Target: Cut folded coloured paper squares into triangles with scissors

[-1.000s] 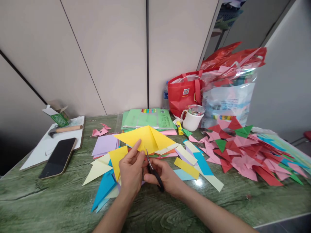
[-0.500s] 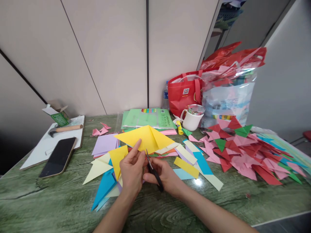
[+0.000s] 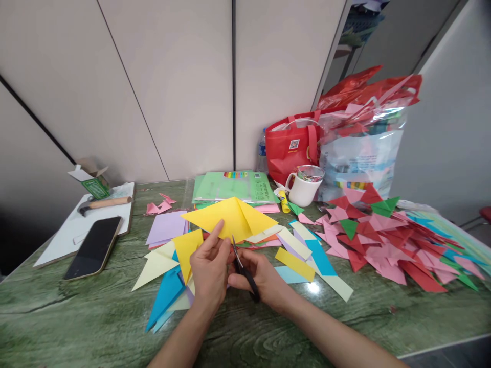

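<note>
A folded sheet of yellow paper (image 3: 230,214), creased near its middle, is pinched at its lower edge by my left hand (image 3: 209,268). My right hand (image 3: 259,278) grips black-handled scissors (image 3: 245,273), their blades pointing up at the yellow paper's lower edge beside my left fingers. Whether the blades are parted is hard to see. Under and left of my left hand lie folded papers: another yellow piece (image 3: 187,250), a blue one (image 3: 169,291) and a cream one (image 3: 159,263). Cut strips, including a yellow strip (image 3: 294,264), lie right of my right hand.
A big heap of red, pink and green folded papers (image 3: 376,245) covers the right side. Behind stand a white mug (image 3: 305,189), a red bag (image 3: 291,148) and a green folder (image 3: 230,186). At left are a phone (image 3: 94,248), a hammer (image 3: 105,203) and a small box (image 3: 94,184).
Almost nothing differs. The whole view has shifted very slightly, while both hands, the scissors and the yellow paper keep nearly the same pose.
</note>
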`<state>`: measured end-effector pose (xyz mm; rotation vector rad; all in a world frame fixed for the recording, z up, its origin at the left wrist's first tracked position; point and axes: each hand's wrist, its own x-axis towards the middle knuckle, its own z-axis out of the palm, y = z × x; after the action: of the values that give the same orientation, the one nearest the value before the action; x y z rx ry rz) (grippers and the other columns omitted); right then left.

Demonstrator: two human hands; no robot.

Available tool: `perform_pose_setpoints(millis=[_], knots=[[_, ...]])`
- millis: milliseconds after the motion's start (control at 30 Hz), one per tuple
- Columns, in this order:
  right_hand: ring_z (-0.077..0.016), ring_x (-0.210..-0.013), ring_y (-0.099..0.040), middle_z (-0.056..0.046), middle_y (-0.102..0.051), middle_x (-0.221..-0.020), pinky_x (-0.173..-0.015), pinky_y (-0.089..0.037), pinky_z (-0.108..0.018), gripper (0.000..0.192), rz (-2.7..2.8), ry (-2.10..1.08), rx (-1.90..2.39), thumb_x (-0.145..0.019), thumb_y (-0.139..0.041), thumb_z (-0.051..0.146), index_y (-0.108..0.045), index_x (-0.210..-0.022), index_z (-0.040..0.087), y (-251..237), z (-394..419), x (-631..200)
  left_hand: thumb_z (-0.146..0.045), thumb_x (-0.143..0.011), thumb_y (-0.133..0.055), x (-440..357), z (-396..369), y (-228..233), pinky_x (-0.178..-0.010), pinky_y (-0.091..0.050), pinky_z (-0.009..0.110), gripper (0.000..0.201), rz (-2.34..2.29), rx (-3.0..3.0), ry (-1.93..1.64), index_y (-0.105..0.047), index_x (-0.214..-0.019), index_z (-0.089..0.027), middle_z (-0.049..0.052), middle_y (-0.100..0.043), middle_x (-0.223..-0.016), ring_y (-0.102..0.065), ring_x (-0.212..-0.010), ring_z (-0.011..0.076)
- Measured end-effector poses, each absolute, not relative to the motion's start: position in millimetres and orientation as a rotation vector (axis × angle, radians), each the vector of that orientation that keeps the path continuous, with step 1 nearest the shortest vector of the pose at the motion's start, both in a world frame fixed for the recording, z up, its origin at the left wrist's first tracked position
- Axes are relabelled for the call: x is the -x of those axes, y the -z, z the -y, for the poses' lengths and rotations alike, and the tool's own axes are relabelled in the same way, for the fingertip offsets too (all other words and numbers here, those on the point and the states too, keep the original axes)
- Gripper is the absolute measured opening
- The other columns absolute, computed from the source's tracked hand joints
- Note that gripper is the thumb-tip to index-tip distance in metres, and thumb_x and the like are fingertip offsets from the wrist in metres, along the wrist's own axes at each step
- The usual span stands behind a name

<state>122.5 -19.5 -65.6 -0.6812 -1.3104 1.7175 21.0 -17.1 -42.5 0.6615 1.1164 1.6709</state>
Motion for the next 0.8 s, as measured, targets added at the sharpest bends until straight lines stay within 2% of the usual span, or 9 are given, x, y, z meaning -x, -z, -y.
perform_pose_setpoints(millis=[400,800], knots=[[-0.0101,-0.056,-0.039,0.005,-0.045,-0.062,-0.055,-0.032,-0.024,0.043,1.288,-1.688,0.717,-0.053,-0.079,0.046,-0.054,-0.074,0.017,66.5,21.0,-119.8,-0.025,-0.054,-0.079,-21.7,19.2,42.8,-0.041,-0.037,0.015,0.056,-1.111,-0.678,-1.684,-0.066,-0.108,-0.019,-0.006,-0.047,-0.055,-0.04,-0.045,0.0033],[-0.0079,-0.05,-0.036,0.006,-0.047,-0.055,-0.049,-0.029,-0.021,0.039,1.252,-1.651,0.798,-0.053,-0.081,0.038,-0.054,-0.07,0.015,77.5,20.1,-117.0,-0.02,-0.055,-0.077,-23.6,19.0,38.3,-0.037,-0.028,0.013,0.045,-1.102,-0.663,-1.712,-0.07,-0.1,-0.017,-0.008,-0.043,-0.052,-0.033,-0.042,0.0019]])
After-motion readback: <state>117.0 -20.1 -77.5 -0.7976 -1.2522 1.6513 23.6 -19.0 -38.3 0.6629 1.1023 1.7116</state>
